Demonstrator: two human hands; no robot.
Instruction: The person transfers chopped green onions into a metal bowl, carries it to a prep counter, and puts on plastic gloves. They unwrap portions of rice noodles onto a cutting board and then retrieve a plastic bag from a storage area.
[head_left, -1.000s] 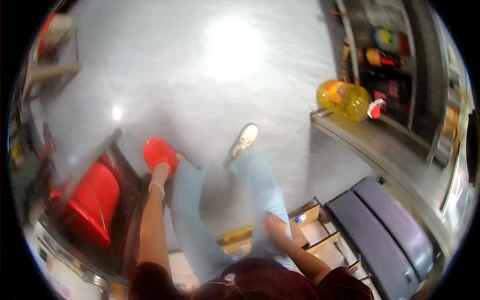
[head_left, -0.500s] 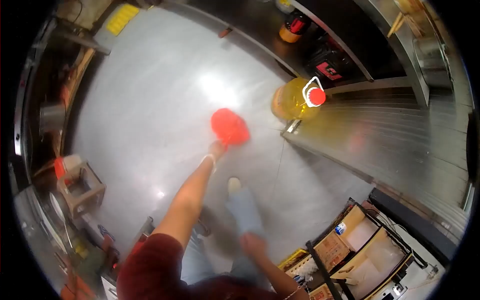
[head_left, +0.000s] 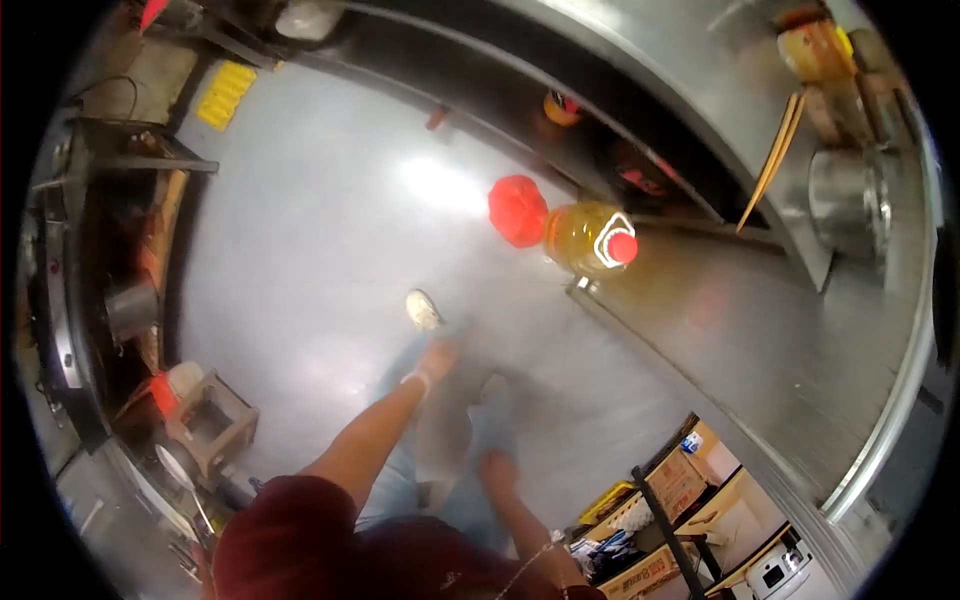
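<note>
My left hand (head_left: 438,358) is blurred above the floor near my shoe, its fingers apart and nothing in it. My right hand (head_left: 497,470) hangs low beside my leg; its fingers are too blurred to make out. A round red object (head_left: 518,211), perhaps a bag, lies away from both hands. Directly right of it, by the corner of a metal surface, stands a large bottle of yellow liquid (head_left: 585,240) with a red cap and white handle.
The metal surface (head_left: 740,350) extends along the right, with a metal pot (head_left: 845,205) above. Open boxes (head_left: 680,485) stand at lower right. A small stool (head_left: 215,420) is at lower left, and a yellow tray (head_left: 226,95) lies at upper left.
My left hand carried the red object forward from beside my leg and let it go beside the bottle, then drew back. The view has turned and moved along the floor.
</note>
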